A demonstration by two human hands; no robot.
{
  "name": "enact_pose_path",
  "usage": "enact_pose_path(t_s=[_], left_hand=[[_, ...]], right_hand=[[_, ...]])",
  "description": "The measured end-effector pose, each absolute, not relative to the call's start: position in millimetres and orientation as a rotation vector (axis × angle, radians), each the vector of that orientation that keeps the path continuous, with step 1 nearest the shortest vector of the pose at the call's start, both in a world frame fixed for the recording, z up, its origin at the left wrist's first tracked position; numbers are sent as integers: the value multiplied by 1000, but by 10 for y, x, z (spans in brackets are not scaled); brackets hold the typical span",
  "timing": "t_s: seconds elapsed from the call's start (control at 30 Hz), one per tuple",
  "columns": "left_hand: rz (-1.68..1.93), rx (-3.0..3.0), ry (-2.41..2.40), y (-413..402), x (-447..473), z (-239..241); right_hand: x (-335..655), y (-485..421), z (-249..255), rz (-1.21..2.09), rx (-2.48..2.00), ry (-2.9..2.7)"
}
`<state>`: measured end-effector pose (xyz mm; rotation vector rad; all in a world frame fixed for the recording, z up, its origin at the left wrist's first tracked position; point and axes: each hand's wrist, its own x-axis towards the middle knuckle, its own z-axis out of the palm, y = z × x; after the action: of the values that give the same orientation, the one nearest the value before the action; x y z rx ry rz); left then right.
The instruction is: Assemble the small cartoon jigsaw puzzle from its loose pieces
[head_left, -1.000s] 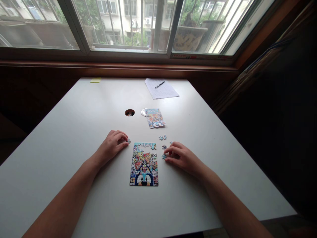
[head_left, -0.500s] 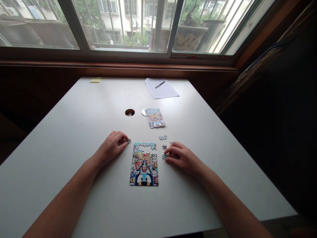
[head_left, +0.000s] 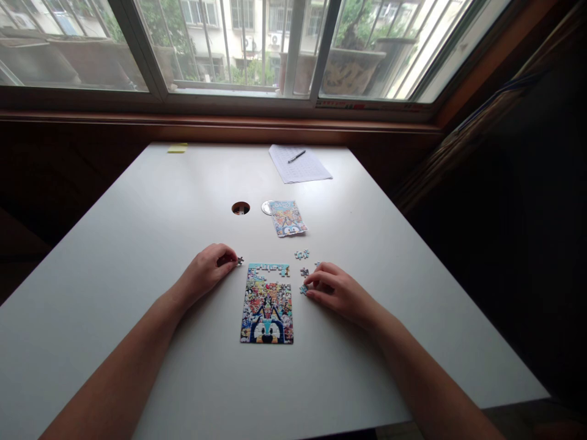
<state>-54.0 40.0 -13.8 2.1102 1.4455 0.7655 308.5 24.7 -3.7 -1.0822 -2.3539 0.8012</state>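
A small colourful jigsaw puzzle (head_left: 267,304) lies flat on the white table (head_left: 137,244), with a gap near its top edge. My left hand (head_left: 207,270) rests just left of its top corner, fingers curled and pinching a loose puzzle piece (head_left: 239,261). My right hand (head_left: 334,288) lies to the puzzle's right, its fingertips closed on another loose piece (head_left: 303,289). Two or three more loose pieces (head_left: 301,254) sit just above that hand.
A picture card (head_left: 287,218) and a round disc lie behind the puzzle, beside a cable hole (head_left: 240,208). A sheet of paper (head_left: 299,164) with a pen (head_left: 296,156) and a yellow sticky note (head_left: 177,148) sit at the far edge under the window.
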Motion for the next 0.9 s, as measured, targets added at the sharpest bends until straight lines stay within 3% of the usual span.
enact_pose_path(t_s=[0.47,0.9], left_hand=[[818,1705,1449,336,-404,25],[834,1372,1330,229,-189,121]], right_hand=[[3070,246,-16,797,-1094,-2324],[2472,284,245,427,-994,-2321]])
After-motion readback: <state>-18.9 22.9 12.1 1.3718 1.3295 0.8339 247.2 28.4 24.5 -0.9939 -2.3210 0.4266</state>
